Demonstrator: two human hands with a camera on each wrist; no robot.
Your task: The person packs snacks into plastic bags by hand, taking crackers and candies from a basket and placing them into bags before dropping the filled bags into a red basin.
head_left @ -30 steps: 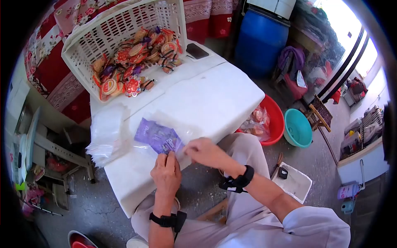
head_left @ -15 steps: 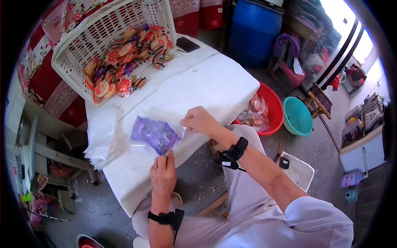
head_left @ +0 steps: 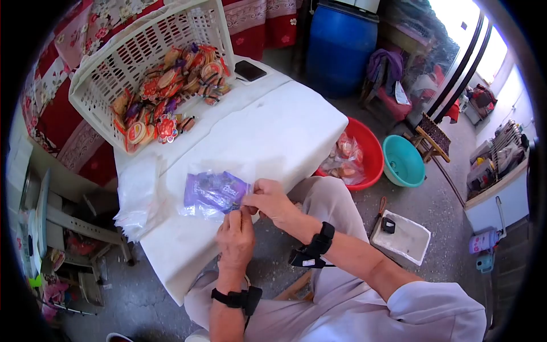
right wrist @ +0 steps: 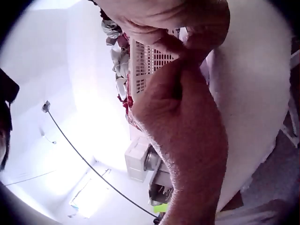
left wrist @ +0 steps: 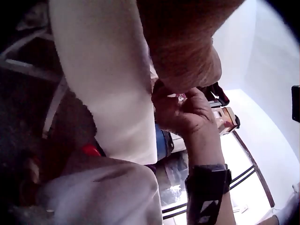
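A purple printed packet (head_left: 212,192) in glossy clear plastic lies on the white-covered table (head_left: 268,134). My left hand (head_left: 235,236) pinches its near right edge at the table's front. Right beside it, my right hand (head_left: 272,203) has curled fingers and thumb on the same edge, so the two sets of fingertips meet. Both wrist views show the hands close together, with the fingertips largely hidden. To the left of the packet lies a stack of clear plastic bags (head_left: 138,191).
A white slatted basket (head_left: 94,94) with many wrapped snacks leans at the back left, beside a phone (head_left: 250,70). Right of the table stand a red basin (head_left: 373,157) with bagged items, a green basin (head_left: 403,161) and a blue barrel (head_left: 342,51). A white tray (head_left: 407,239) sits on the floor.
My right hand moved up and away from my left hand, holding clear film, then came back down to it. The packet has shifted slightly, and its plastic now shows more glare.
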